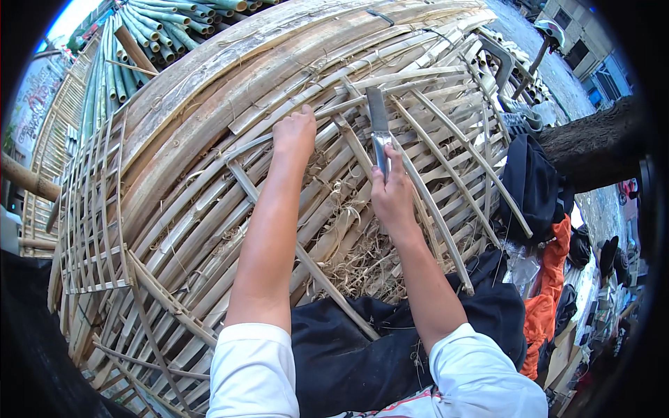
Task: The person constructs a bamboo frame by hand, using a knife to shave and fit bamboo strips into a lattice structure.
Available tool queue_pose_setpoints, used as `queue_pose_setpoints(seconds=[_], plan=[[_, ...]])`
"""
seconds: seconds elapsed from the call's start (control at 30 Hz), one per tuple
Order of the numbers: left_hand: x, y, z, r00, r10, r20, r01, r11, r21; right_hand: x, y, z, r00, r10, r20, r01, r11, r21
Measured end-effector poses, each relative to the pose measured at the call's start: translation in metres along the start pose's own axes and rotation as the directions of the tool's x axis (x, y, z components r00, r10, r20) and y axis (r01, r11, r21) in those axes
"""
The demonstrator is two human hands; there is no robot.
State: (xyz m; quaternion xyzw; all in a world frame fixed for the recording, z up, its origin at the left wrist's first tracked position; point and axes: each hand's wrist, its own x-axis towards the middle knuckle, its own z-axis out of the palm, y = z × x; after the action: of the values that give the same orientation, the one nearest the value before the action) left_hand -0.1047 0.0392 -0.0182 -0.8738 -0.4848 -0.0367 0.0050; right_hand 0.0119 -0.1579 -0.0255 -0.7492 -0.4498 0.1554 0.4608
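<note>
My left hand is closed in a fist on a long, thin bamboo strip, which sticks out on both sides of it. In my right hand is a knife, its dark, broad blade pointing away from me and the thumb lying along its shiny metal lower part. The blade stands close to the strip's right end; I cannot tell whether they touch. Under both hands lies a pile of split bamboo slats, with curly shavings scattered between my forearms.
Loose strips cross the pile at the right. A woven bamboo lattice leans at the left. Green bamboo poles are stacked at the back. Black cloth covers my lap; orange cloth and a dark trunk are at the right.
</note>
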Motion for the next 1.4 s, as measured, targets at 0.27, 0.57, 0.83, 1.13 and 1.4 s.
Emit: queue_pose_setpoints(seconds=[0.27, 0.57, 0.83, 1.13, 1.4], plan=[[0.000, 0.000, -0.001, 1.000, -0.005, 0.002, 0.005, 1.000, 0.016, 0.000, 0.015, 0.017, 0.973, -0.199, -0.118, 0.197, 0.980, -0.025], [0.000, -0.003, 0.002, 1.000, -0.012, 0.008, 0.012, 0.999, -0.031, 0.016, -0.020, -0.005, 0.984, 0.098, 0.152, -0.063, 0.973, -0.224], [-0.001, -0.004, 0.006, 1.000, -0.019, -0.013, 0.018, 0.999, -0.050, 0.012, -0.024, -0.004, 0.986, 0.063, 0.154, -0.033, 0.981, -0.191], [0.003, 0.000, 0.003, 1.000, -0.017, 0.025, 0.018, 0.999, -0.034, 0.021, -0.008, -0.014, 0.992, 0.063, 0.111, -0.031, 0.962, -0.271], [0.005, -0.001, 0.004, 0.998, 0.003, 0.060, -0.003, 1.000, -0.003, 0.024, 0.002, -0.009, 0.991, -0.129, 0.022, 0.131, 0.971, -0.201]])
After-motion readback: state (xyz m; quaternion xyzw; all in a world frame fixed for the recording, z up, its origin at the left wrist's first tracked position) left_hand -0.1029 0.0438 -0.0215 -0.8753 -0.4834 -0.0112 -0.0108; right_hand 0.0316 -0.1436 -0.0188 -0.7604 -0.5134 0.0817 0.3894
